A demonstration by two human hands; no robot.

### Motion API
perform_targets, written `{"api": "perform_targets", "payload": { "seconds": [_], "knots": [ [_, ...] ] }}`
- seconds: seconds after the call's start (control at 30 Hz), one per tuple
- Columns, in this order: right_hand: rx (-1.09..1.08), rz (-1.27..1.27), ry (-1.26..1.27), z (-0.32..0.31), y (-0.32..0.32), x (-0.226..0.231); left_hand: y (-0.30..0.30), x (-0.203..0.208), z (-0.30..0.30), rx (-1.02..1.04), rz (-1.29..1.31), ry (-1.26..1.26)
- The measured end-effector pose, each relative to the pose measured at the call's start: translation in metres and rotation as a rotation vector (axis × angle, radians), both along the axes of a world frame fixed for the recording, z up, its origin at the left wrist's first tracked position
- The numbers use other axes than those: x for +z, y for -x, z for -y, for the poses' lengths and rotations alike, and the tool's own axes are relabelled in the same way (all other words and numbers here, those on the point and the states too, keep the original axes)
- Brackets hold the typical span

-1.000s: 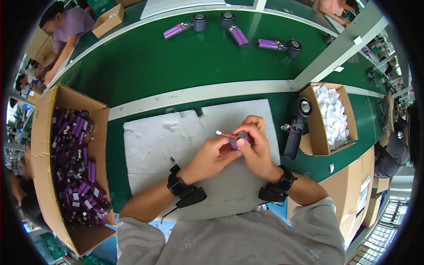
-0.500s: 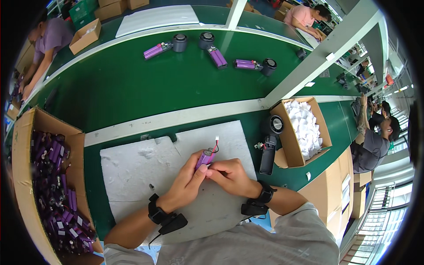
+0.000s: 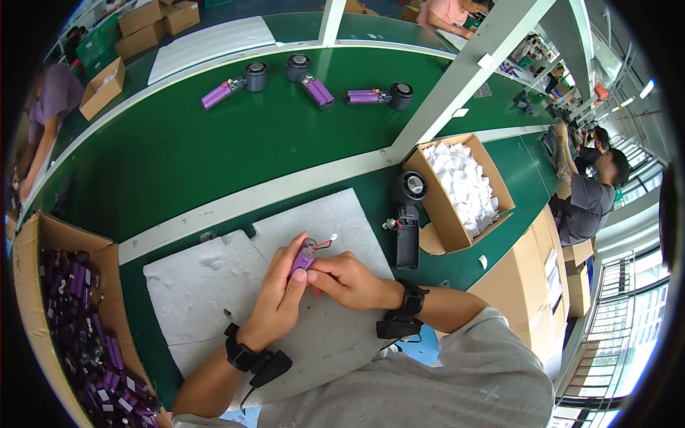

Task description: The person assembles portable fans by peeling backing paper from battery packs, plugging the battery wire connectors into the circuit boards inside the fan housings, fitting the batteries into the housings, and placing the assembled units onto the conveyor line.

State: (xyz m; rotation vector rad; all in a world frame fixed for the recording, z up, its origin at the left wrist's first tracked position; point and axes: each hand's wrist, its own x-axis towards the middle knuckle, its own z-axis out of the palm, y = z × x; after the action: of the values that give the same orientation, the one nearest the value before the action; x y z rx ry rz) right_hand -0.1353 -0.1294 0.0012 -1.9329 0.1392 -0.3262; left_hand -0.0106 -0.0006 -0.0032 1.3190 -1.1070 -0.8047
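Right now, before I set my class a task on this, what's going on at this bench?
A person holds a purple battery pack in the left hand, with the right hand at its lower end, above a white foam sheet. A red wire with a white connector sticks out from the pack's upper end. A carton of purple packs is at the left; a black housing lies right of the foam, beside a box of white pieces.

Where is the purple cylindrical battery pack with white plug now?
Left of centre in the head view, the left hand holds the battery pack beside the right hand, over white foam.
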Motion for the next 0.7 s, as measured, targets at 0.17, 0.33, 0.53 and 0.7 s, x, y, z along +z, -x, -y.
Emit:
{"api": "perform_targets", "payload": {
  "seconds": [0.17, 0.33, 0.53, 0.7],
  "knots": [
    [0.018, 0.045, -0.007, -0.002, -0.001, -0.004, 0.000, 0.001, 0.001, -0.010, 0.077, 0.045],
    [0.044, 0.062, 0.016, 0.002, 0.002, -0.008, 0.002, 0.005, 0.001, -0.027, 0.187, 0.066],
    [0.009, 0.158, 0.150, 0.000, 0.008, -0.021, 0.002, 0.004, 0.000, -0.053, 0.219, 0.055],
    [0.048, 0.181, 0.127, 0.006, 0.008, -0.020, 0.002, 0.007, -0.002, -0.074, 0.167, 0.036]
  ]
}}
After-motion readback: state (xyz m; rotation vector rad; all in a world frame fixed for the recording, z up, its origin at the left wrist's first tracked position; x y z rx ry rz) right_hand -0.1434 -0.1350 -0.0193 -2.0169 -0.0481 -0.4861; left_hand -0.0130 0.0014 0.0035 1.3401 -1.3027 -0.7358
